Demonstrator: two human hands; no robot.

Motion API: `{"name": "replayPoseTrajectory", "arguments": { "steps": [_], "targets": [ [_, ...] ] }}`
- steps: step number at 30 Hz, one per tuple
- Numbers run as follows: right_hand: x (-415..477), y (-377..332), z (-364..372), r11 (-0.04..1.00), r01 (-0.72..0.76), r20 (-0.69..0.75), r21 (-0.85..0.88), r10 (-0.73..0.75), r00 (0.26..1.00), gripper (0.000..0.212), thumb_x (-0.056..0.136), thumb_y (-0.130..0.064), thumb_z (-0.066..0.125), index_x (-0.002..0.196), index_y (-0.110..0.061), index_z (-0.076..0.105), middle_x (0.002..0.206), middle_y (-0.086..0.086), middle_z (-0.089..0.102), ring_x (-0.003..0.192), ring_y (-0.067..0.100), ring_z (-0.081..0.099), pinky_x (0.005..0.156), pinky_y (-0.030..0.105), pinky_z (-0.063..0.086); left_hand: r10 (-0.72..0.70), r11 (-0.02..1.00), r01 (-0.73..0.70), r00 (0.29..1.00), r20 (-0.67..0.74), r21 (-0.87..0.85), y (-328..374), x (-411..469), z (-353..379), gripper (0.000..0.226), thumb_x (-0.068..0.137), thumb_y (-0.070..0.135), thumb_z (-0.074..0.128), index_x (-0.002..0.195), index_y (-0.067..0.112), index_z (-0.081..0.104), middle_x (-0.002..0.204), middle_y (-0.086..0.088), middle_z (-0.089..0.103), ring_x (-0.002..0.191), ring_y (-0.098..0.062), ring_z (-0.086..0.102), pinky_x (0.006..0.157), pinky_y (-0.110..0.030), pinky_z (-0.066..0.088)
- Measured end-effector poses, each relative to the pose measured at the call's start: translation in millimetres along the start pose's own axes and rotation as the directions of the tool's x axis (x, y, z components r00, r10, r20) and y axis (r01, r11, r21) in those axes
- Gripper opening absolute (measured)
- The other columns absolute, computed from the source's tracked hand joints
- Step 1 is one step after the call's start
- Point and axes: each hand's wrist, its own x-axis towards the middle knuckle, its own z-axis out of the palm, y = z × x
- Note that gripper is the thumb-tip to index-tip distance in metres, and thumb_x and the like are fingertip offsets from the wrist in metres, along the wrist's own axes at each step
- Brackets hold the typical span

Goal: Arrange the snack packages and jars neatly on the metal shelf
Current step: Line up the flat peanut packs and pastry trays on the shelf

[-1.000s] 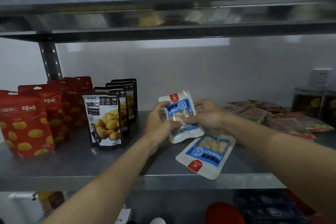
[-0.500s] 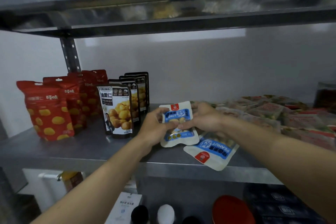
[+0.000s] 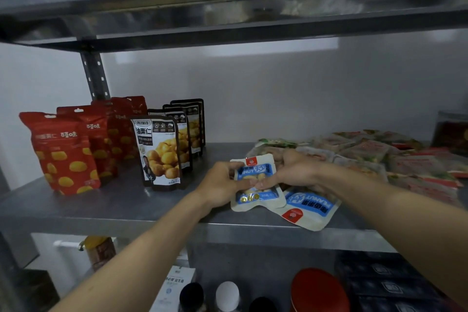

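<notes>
- At centre frame, just right of the black chestnut pouches (image 3: 159, 152), both hands hold one peanut pouch (image 3: 260, 196) low over the metal shelf (image 3: 114, 208).
- Left hand (image 3: 220, 185): fingers curled round the pouch's left edge, thumb pressed on the printed face.
- Right hand (image 3: 293, 172): thumb on the face, fingers wrapped behind the right edge. The two thumbs nearly meet at mid-face.
- Pouch attitude: the printed face is toward the camera and the red logo tab points to the upper frame. The long axis runs bottom-to-top of the frame with a slight tilt.
- The lower seal sits at the shelf surface. Whether it bears weight cannot be told.
- Step in hand, as judged: standing this pouch upright to open a new row beside the black pouches.
- Recommended procedure:
  - Settle the contents toward the lower seal.
  - Press that seal flat on the shelf.
  - Square the face with the front black pouch.
  - Release one hand at a time and check for tipping.
- Caution: the pouch looks soft, with no evident standing base, so it may slump once released.
- A second pouch (image 3: 309, 208) lies flat at lower right, touching the held one. Its logo points toward the shelf's front lip and its long axis runs diagonally. Turn it end for end before adding it.
- Loose packets (image 3: 379, 157) at right of frame are not yet sorted.
</notes>
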Motion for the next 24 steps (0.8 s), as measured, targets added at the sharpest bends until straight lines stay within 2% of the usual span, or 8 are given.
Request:
{"name": "replayPoseTrajectory", "arguments": {
  "steps": [2, 6, 10, 15, 17, 19, 21, 24],
  "targets": [
    [-1, 0, -1, 1.000, -0.010, -0.010, 0.006, 0.010, 1.000, 0.037, 0.067, -0.016, 0.087, 0.097, -0.021, 0.067, 0.093, -0.003, 0.075, 0.088, 0.015, 0.071, 0.076, 0.024, 0.054, -0.005, 1.000, 0.005, 1.000, 0.005, 0.016, 1, 1, 0, 0.063, 0.083, 0.023, 0.073, 0.140, 0.014, 0.047, 0.114, 0.004, 0.062, 0.087, 0.000, 0.061, 0.071, -0.012, 0.052],
    [0, -1, -4, 0.998, -0.057, -0.021, -0.034, 0.056, 0.998, 0.036, 0.064, -0.023, 0.088, 0.090, -0.022, 0.064, 0.094, -0.003, 0.072, 0.089, 0.013, 0.067, 0.069, 0.022, 0.049, -0.022, 0.999, 0.022, 1.000, 0.018, 0.027, 4, 0, -1, 0.059, 0.084, 0.024, 0.072, 0.138, 0.015, 0.050, 0.097, 0.012, 0.059, 0.080, 0.004, 0.060, 0.060, -0.006, 0.048],
    [5, -3, -6, 0.986, -0.132, -0.097, -0.106, 0.121, 0.988, 0.048, 0.056, -0.036, 0.091, 0.079, -0.024, 0.051, 0.089, -0.007, 0.058, 0.091, 0.015, 0.053, 0.080, 0.028, 0.043, -0.032, 0.998, 0.032, 0.999, 0.012, 0.049, 5, -1, -4, 0.057, 0.084, 0.025, 0.072, 0.136, 0.014, 0.052, 0.093, 0.014, 0.059, 0.076, 0.006, 0.059, 0.059, -0.006, 0.048],
    [8, -4, -11, 0.952, -0.231, -0.127, -0.202, 0.208, 0.970, 0.072, 0.041, -0.052, 0.091, 0.095, -0.018, 0.058, 0.102, -0.001, 0.063, 0.090, 0.017, 0.059, 0.076, 0.031, 0.047, -0.019, 0.996, 0.017, 1.000, 0.019, 0.092, 6, 0, -4, 0.058, 0.083, 0.029, 0.072, 0.136, 0.016, 0.051, 0.114, 0.007, 0.062, 0.078, 0.007, 0.056, 0.060, -0.008, 0.047],
    [9, -2, -14, 0.941, -0.254, -0.151, -0.222, 0.224, 0.963, 0.089, 0.038, -0.055, 0.090, 0.109, -0.013, 0.057, 0.111, 0.002, 0.062, 0.097, 0.020, 0.059, 0.081, 0.033, 0.049, -0.021, 0.996, 0.018, 0.999, 0.024, 0.092, 6, 2, -3, 0.057, 0.083, 0.029, 0.072, 0.135, 0.016, 0.053, 0.114, 0.009, 0.062, 0.078, 0.008, 0.056, 0.062, -0.009, 0.047],
    [10, 2, -17, 0.941, -0.259, -0.200, -0.216, 0.217, 0.955, 0.101, 0.035, -0.055, 0.092, 0.118, -0.010, 0.056, 0.118, 0.003, 0.061, 0.105, 0.023, 0.057, 0.090, 0.034, 0.049, -0.025, 0.995, 0.022, 0.999, 0.026, 0.096, 7, 3, -3, 0.056, 0.083, 0.027, 0.072, 0.135, 0.016, 0.053, 0.103, 0.014, 0.062, 0.076, 0.008, 0.056, 0.060, -0.006, 0.046],
    [11, 5, -19, 0.945, -0.258, -0.222, -0.199, 0.213, 0.951, 0.108, 0.032, -0.055, 0.093, 0.122, -0.009, 0.056, 0.123, 0.005, 0.060, 0.109, 0.025, 0.057, 0.095, 0.038, 0.049, -0.030, 0.994, 0.027, 0.999, 0.026, 0.106, 6, 4, -2, 0.055, 0.084, 0.027, 0.072, 0.135, 0.016, 0.053, 0.095, 0.015, 0.058, 0.072, 0.009, 0.055, 0.055, -0.003, 0.044],
    [10, 9, -21, 0.945, -0.255, -0.209, -0.205, 0.213, 0.954, 0.109, 0.034, -0.055, 0.092, 0.125, -0.010, 0.053, 0.127, 0.006, 0.058, 0.114, 0.026, 0.055, 0.097, 0.038, 0.048, -0.033, 0.992, 0.028, 0.999, 0.033, 0.124, 5, 6, -2, 0.059, 0.084, 0.029, 0.071, 0.138, 0.018, 0.050, 0.100, 0.013, 0.054, 0.073, 0.009, 0.053, 0.055, -0.004, 0.045]
  ]
}}
